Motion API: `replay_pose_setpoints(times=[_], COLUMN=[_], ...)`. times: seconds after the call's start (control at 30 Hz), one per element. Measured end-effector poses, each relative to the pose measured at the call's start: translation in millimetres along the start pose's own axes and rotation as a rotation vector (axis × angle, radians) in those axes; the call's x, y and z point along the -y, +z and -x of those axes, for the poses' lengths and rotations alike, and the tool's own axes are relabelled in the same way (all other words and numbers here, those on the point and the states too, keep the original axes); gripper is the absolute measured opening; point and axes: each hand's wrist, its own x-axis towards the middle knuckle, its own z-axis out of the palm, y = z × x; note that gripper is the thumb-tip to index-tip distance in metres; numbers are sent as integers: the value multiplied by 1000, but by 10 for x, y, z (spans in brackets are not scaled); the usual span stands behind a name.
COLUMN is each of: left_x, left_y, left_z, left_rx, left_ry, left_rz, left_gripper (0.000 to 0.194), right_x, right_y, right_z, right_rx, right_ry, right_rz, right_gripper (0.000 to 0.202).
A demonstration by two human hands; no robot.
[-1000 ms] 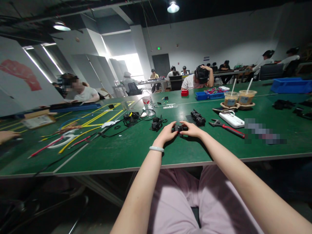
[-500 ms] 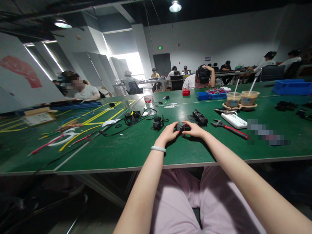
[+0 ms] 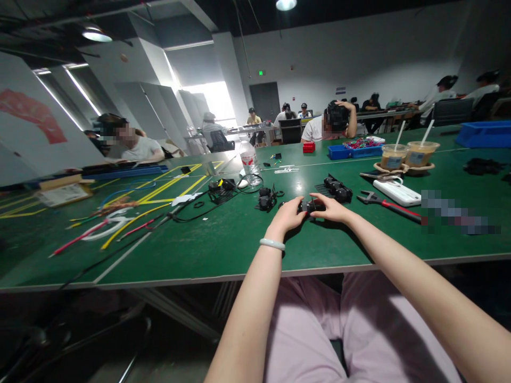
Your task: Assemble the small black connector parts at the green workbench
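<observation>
Both hands meet at a small black part on the green table; its exact kind is too small to tell. My left hand grips its left side, fingers closed round it, with a pale bangle at the wrist. From the right, my right hand is closed on the same part, thumb towards me and fingers at the far side. Fingers cover much of the part. Just behind my right hand lies a black assembly with thin pins. A similar black assembly stands to the left, beyond my left hand.
On the right lie red-handled pliers, a white power bank and two iced drinks in a carrier. A plastic bottle and a black cable are to the left, with coloured wires farther left. People sit beyond.
The view has shifted, so the table items sit slightly farther right. Both hands keep their hold on the black part, with only slight finger movement.
</observation>
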Motion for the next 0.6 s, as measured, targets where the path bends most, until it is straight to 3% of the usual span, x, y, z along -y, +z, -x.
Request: replay_pose_setpoints(times=[0.6], left_x=[-39], left_y=[-13], left_z=[17], left_rx=[27], left_ry=[-72], left_rz=[-3], left_gripper=[48], right_x=[-63], right_y=[26], right_z=[0], right_rx=[6], right_ry=[12], right_rz=[-24], right_gripper=[68])
